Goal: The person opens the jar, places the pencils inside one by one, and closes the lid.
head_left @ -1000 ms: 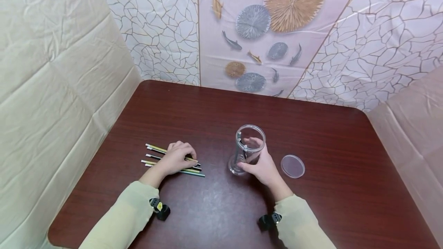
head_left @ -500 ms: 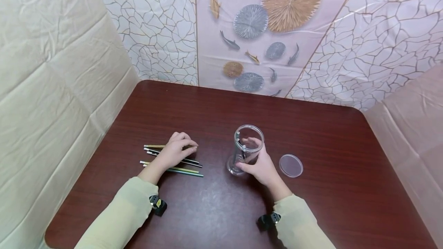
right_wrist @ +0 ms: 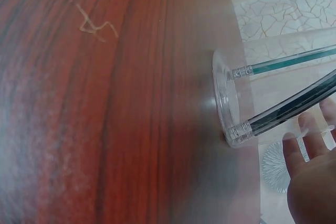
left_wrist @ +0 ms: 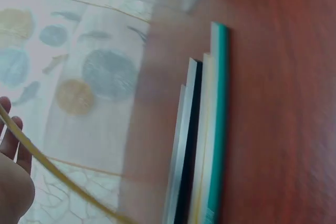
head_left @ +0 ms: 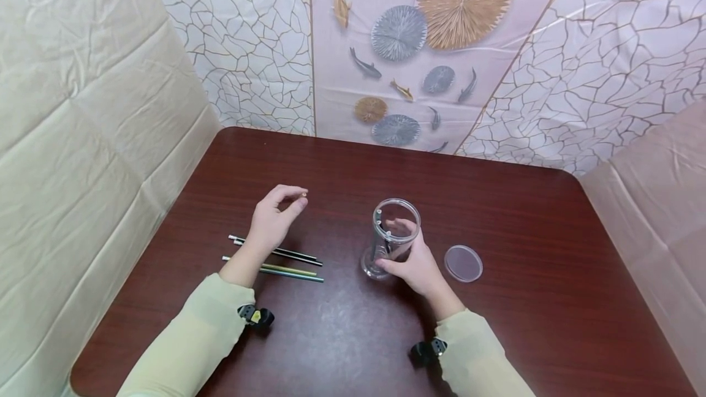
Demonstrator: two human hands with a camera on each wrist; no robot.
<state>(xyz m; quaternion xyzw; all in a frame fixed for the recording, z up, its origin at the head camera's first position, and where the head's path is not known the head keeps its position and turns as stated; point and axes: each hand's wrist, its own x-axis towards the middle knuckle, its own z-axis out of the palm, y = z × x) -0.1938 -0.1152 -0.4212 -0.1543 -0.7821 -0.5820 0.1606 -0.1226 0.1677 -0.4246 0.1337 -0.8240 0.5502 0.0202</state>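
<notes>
My left hand (head_left: 270,219) is raised over the table, pinching a yellow pencil (left_wrist: 52,168) between thumb and fingers. In the head view only the pencil's tip end shows at the fingertips. My right hand (head_left: 417,267) grips a clear cup (head_left: 398,239) that stands upright on its round base. Inside the cup lean several pencils, a teal one (right_wrist: 294,60) and dark ones (right_wrist: 294,99) among them. Below my left wrist several more pencils lie on the table: dark ones (head_left: 300,257) and, nearer me, a yellow one (head_left: 289,271) beside a teal one (head_left: 300,277).
A clear round lid (head_left: 463,263) lies flat to the right of the cup. The dark red table (head_left: 353,176) ends at a patterned cloth backdrop (head_left: 265,48), with pale cloth on both sides. A thin stray strand (right_wrist: 93,27) lies on the tabletop.
My left hand has picked the yellow pencil from the group and lifted it up and away toward the back. My right hand and the cup have stayed in place.
</notes>
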